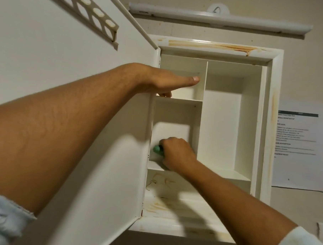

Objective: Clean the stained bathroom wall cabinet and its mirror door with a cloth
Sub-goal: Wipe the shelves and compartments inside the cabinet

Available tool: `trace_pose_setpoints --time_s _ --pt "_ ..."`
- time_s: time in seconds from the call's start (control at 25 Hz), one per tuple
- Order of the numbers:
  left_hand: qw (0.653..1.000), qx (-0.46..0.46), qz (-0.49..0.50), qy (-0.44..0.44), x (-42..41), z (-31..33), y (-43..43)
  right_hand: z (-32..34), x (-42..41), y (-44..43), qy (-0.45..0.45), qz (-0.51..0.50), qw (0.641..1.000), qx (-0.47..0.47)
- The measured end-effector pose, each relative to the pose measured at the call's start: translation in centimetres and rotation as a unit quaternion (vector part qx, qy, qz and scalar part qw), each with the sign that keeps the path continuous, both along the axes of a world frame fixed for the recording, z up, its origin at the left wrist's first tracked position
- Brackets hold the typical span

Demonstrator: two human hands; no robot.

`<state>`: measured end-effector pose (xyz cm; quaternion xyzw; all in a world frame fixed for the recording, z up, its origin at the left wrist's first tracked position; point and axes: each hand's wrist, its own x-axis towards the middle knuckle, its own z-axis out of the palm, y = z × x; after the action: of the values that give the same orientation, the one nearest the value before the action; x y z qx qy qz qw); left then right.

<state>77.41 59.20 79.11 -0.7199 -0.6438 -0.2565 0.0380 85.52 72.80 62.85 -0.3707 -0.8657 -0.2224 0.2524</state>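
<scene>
Cloth (158, 150) within grip of right hand (176, 153); green tip leftward

Left hand (164, 81) holds door (68, 44); right hand (176, 152) seemingly grips cloth (157, 149).

White cabinet (267, 127) inside and out; orange-brown streaky stains on its top frame, right frame, bottom shelf and lower back panel. Plain cream-white door (48, 62), inner face; rail (91, 13) on it same cream, oval cut-out pattern. Green cloth (157, 149). Beige wall (307, 77). White light bar (217, 17). White paper sheet (301, 169), black print, dark header strip. Left sleeve (3, 217) pale blue, right sleeve (303, 243) white.
</scene>
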Motion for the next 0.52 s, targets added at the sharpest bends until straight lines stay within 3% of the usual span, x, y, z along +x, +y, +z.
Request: trace_pose_setpoints --time_s 0.08,0.2,0.28,0.36,0.52 --pt "1.000 -0.008 0.003 0.000 -0.1 0.2 0.1 1.5 0.3 1.1 0.109 0.048 0.993 -0.004" --pt "1.000 -0.006 0.010 0.007 -0.2 0.3 0.6 3.7 -1.5 2.2 0.236 0.085 0.966 0.065" --pt "1.000 -0.002 0.012 0.006 -0.3 0.3 0.7 3.1 -2.8 2.4 0.178 0.092 0.976 0.087" --pt "1.000 -0.002 0.015 0.010 -0.5 0.3 0.8 1.1 -2.8 2.0 0.086 0.102 0.990 0.048" --pt "1.000 -0.006 0.019 0.008 -0.1 0.4 0.4 1.3 -0.4 0.5 -0.193 0.067 0.976 0.075"
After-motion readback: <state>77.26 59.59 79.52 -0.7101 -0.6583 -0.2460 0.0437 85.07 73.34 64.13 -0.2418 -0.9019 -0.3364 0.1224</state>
